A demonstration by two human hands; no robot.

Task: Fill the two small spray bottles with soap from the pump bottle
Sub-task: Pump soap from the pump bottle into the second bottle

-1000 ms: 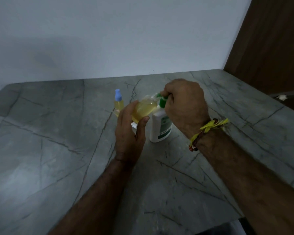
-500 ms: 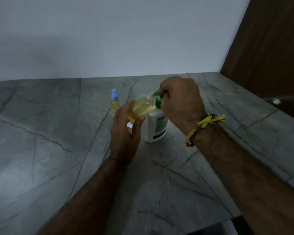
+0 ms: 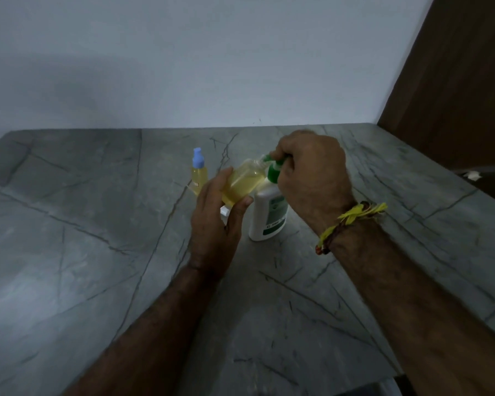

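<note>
A white pump bottle point(image 3: 269, 215) with a green label and green pump head stands on the grey stone table point(image 3: 69, 252). My right hand point(image 3: 312, 175) grips the green pump head from above. My left hand point(image 3: 217, 221) holds a small clear spray bottle point(image 3: 242, 182) of yellow soap, uncapped and tilted, with its neck under the pump's nozzle. A second small spray bottle point(image 3: 199, 174), yellow-filled with a blue spray cap, stands upright to the left, apart from both hands. Something small and white point(image 3: 225, 211) lies behind my left hand, mostly hidden.
A pale wall point(image 3: 212, 67) rises behind the table and a dark wooden panel point(image 3: 455, 81) stands at the right. The table's right edge runs diagonally past my right forearm. A small white scrap point(image 3: 473, 175) lies beyond that edge.
The hands and bottles keep the same pose. The view has shifted slightly, so everything sits a little lower and further left in the frame.
</note>
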